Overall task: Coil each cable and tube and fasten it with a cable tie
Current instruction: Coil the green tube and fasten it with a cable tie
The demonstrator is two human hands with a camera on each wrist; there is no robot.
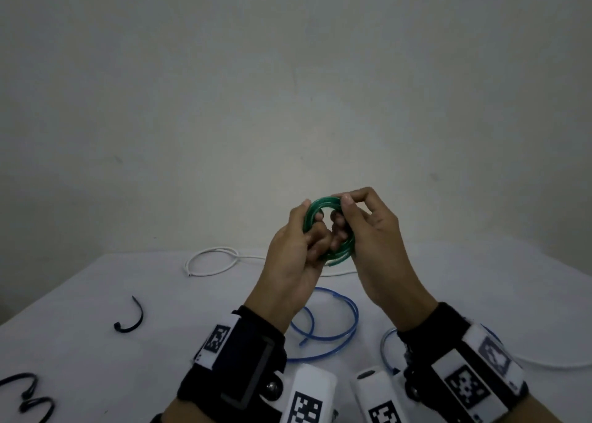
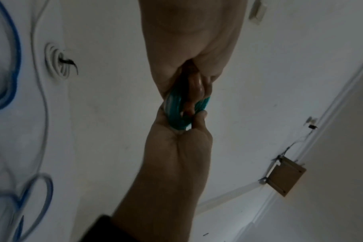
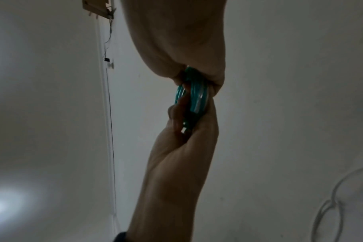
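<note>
Spreading under everything, the white table carried the loose pieces well below the fingers: a blue tube lay in open curves beneath the wrists, a white cable looped beyond and to the left of the fingers, and a black cable tie curled far out to the left, apart from both.

Above the table, the green tube was wound into a small tight coil of several turns, translucent and glossy, held in the air between the two hands. The ring stood roughly upright, its open centre facing the head camera; in the wrist views it showed edge-on as a narrow band of stacked turns. One cut end poked out at the bottom of the coil.

The left hand gripped the coil's left side, thumb on the outer rim and fingers curled through the middle. The right hand gripped the right side, thumb and forefinger pinched together on the top rim, the lower fingers hooked inside the ring, touching the left hand's fingers.
</note>
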